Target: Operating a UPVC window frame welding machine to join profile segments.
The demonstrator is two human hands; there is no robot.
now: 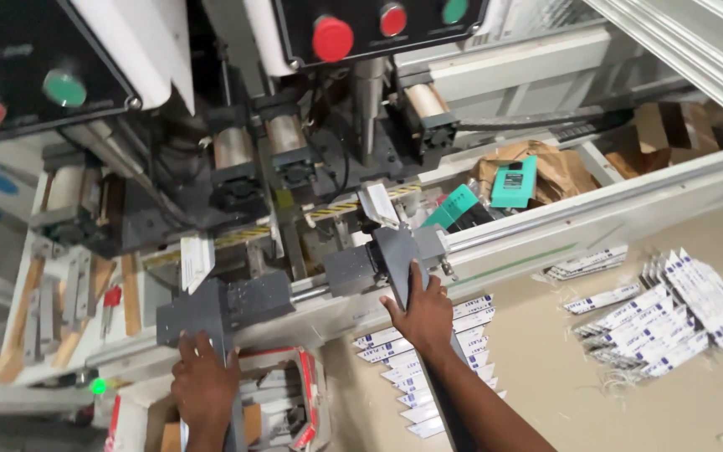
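a: where are the hands?

b: the left hand (204, 387) lies flat, fingers spread, against the lower edge of the left grey clamp block (226, 308) on the machine. it grips nothing, just presses on the metal.

a: and the other?

b: the right hand (423, 316) rests on the right grey clamp block (393, 255), fingers stretched up along its dark plate. open as well, no closed hold that i can see.

a: what sits in those blocks?

b: a short white profile piece (197, 260) stands tilted just above the left block, and another white profile piece (380, 203) sits above the right one. a yellow-black striped strip (353, 208) runs behind them.

a: anything around?

b: a long white frame rail (596, 219) stretches off to the right from the right block. below it, on the beige floor (546, 368), cut white strips (416, 368) with blue print lie fanned under the right forearm, and a bigger heap of strips (671, 314) lies well apart at the right. up top there are black control panels with a red push button (333, 38) and a green button (64, 87). teal cards (514, 182) lie on crumpled brown paper behind the rail.
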